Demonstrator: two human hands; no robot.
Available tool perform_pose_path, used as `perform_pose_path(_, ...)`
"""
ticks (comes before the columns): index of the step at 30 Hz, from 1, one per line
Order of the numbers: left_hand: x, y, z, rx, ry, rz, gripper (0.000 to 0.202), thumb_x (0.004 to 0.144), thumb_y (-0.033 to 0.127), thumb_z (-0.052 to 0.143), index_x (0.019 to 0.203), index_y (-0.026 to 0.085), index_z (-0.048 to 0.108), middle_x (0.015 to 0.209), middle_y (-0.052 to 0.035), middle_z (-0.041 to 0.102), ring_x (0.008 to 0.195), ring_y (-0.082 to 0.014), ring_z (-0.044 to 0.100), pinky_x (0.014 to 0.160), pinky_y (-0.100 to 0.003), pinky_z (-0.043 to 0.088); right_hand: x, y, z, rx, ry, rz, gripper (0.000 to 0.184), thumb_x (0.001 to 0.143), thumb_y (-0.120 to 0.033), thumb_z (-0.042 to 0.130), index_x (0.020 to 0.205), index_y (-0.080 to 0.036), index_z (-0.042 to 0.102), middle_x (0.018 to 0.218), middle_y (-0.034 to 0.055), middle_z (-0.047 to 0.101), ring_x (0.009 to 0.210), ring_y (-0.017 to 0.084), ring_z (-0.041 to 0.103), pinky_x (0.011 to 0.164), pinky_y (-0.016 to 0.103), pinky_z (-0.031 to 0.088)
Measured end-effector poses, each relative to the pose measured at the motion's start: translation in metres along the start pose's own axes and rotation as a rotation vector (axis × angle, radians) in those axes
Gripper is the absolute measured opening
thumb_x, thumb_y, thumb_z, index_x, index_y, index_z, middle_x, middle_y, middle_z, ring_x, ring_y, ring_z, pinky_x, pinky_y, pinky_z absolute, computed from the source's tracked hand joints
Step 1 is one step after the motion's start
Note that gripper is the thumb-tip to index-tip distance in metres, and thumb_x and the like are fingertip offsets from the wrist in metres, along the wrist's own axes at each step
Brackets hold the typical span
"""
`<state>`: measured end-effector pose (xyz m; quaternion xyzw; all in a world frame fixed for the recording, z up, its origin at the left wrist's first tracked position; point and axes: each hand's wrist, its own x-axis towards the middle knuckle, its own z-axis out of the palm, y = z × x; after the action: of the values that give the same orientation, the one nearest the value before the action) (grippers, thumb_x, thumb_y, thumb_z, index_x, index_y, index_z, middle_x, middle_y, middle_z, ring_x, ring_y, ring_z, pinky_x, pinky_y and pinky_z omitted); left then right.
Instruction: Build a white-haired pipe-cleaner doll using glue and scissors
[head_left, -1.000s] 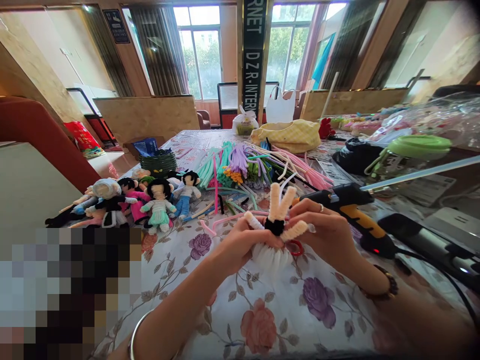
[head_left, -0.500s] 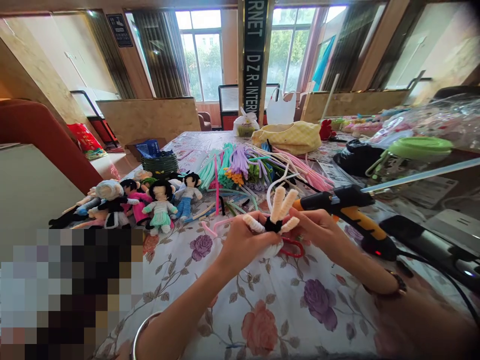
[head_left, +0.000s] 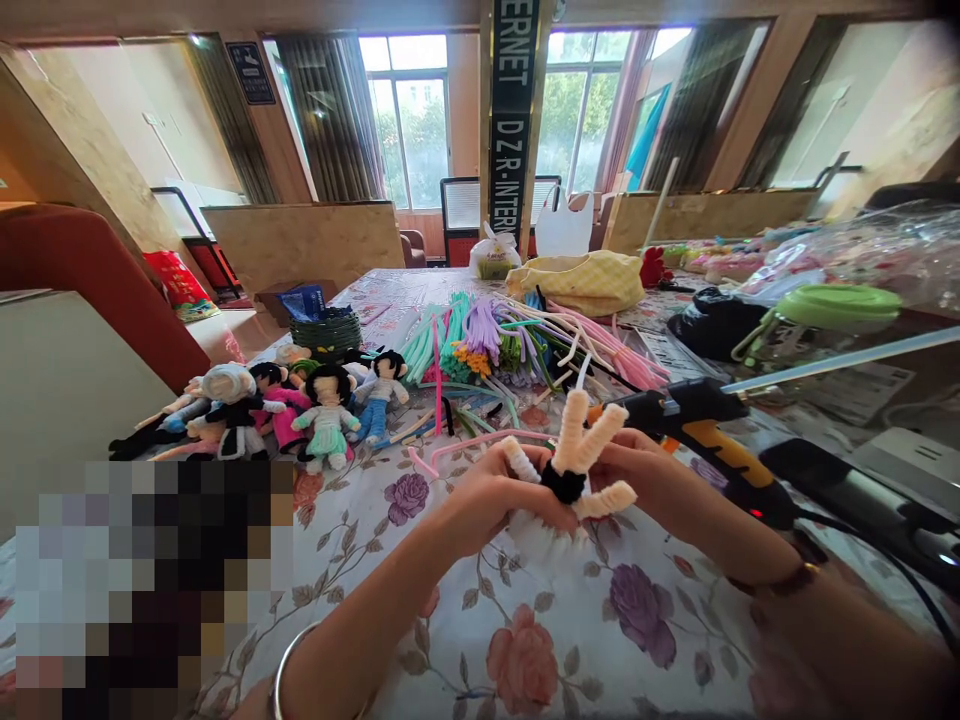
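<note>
Fuzzy beige-limbed pipe-cleaner doll with black middle and fluffy white trim [head_left: 564, 483]: held up over white flower-printed tablecloth [head_left: 442, 650]
Left hand [head_left: 480, 500]: closed on the doll's middle, thumb across the front
Right hand [head_left: 649, 480]: behind the limbs, fingertips hidden, cannot tell whether gripping
Handling: probably light, soft, bendable; fluff easily crushed
Best hold: likely the firm black middle

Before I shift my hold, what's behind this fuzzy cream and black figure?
Behind the figure, the right hand partly shows; its fingertips are covered. Farther back lie multicoloured fuzzy stems.
</note>
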<state>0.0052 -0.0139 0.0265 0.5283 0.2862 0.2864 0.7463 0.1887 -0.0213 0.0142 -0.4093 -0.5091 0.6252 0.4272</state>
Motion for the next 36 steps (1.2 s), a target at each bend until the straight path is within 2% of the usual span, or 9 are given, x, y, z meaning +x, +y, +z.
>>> perform_pose_path(7, -0.004, 0.005, 0.001, -0.056, -0.114, -0.082, 0.018, 0.04, 0.008, 0.07, 0.057, 0.013, 0.065, 0.052, 0.0015, 0.061, 0.044, -0.0087, 0.051, 0.043, -0.02, 0.04, -0.004, 0.005, -0.001, -0.059, -0.057, -0.134, 0.027, 0.073, -0.046, 0.067, 0.062, -0.02, 0.068, 0.052, -0.0006, 0.057, 0.045, 0.009, 0.046, 0.044, 0.021, 0.04)
perform_pose_path(15, -0.003, 0.004, -0.001, -0.009, -0.195, -0.154, 0.025, 0.037, 0.007, 0.072, 0.061, 0.014, 0.068, 0.058, 0.0012, 0.064, 0.05, -0.0109, 0.055, 0.047, -0.021, 0.044, -0.016, -0.005, 0.007, -0.24, -0.05, -0.335, 0.037, 0.072, -0.059, 0.064, 0.062, -0.023, 0.064, 0.053, -0.0017, 0.054, 0.047, 0.01, 0.046, 0.043, 0.021, 0.04)
perform_pose_path(19, -0.001, 0.0, -0.001, -0.025, -0.099, -0.123, 0.024, 0.04, 0.009, 0.072, 0.063, 0.014, 0.067, 0.06, 0.0004, 0.064, 0.052, -0.0112, 0.054, 0.049, -0.022, 0.044, -0.014, -0.004, 0.007, -0.26, -0.003, -0.303, 0.035, 0.075, -0.055, 0.063, 0.067, -0.021, 0.063, 0.057, -0.001, 0.057, 0.048, 0.01, 0.049, 0.044, 0.022, 0.04)
perform_pose_path(25, 0.006, -0.007, -0.004, -0.005, 0.087, -0.011, 0.02, 0.047, 0.013, 0.074, 0.065, 0.013, 0.065, 0.055, 0.0011, 0.057, 0.048, -0.0097, 0.048, 0.046, -0.023, 0.036, -0.004, -0.003, 0.003, -0.35, 0.145, -0.291, 0.042, 0.078, -0.057, 0.058, 0.062, -0.018, 0.062, 0.054, -0.0014, 0.055, 0.045, 0.009, 0.045, 0.041, 0.021, 0.036)
perform_pose_path(29, 0.007, -0.008, -0.004, 0.044, 0.214, 0.055, 0.016, 0.051, 0.014, 0.072, 0.064, 0.013, 0.064, 0.055, 0.0022, 0.054, 0.048, -0.0084, 0.044, 0.046, -0.023, 0.03, -0.004, -0.007, 0.005, -0.281, 0.108, -0.245, 0.043, 0.082, -0.055, 0.054, 0.062, -0.018, 0.063, 0.053, -0.001, 0.058, 0.044, 0.009, 0.049, 0.042, 0.021, 0.039)
perform_pose_path(32, 0.006, -0.007, -0.002, 0.118, 0.269, 0.1, 0.014, 0.053, 0.015, 0.071, 0.064, 0.014, 0.063, 0.057, 0.0024, 0.054, 0.05, -0.0084, 0.044, 0.047, -0.023, 0.029, -0.007, -0.009, 0.006, -0.296, 0.095, -0.234, 0.034, 0.081, -0.05, 0.059, 0.071, -0.019, 0.068, 0.063, 0.001, 0.065, 0.054, 0.012, 0.057, 0.05, 0.022, 0.046)
perform_pose_path(36, 0.006, -0.007, 0.0, 0.225, 0.357, 0.135, 0.016, 0.053, 0.015, 0.071, 0.054, 0.015, 0.054, 0.056, 0.0034, 0.052, 0.051, -0.0082, 0.044, 0.047, -0.023, 0.028, -0.008, -0.007, 0.005, -0.359, 0.103, -0.193, 0.027, 0.075, -0.046, 0.068, 0.079, -0.02, 0.072, 0.069, 0.0025, 0.069, 0.061, 0.015, 0.063, 0.055, 0.025, 0.051)
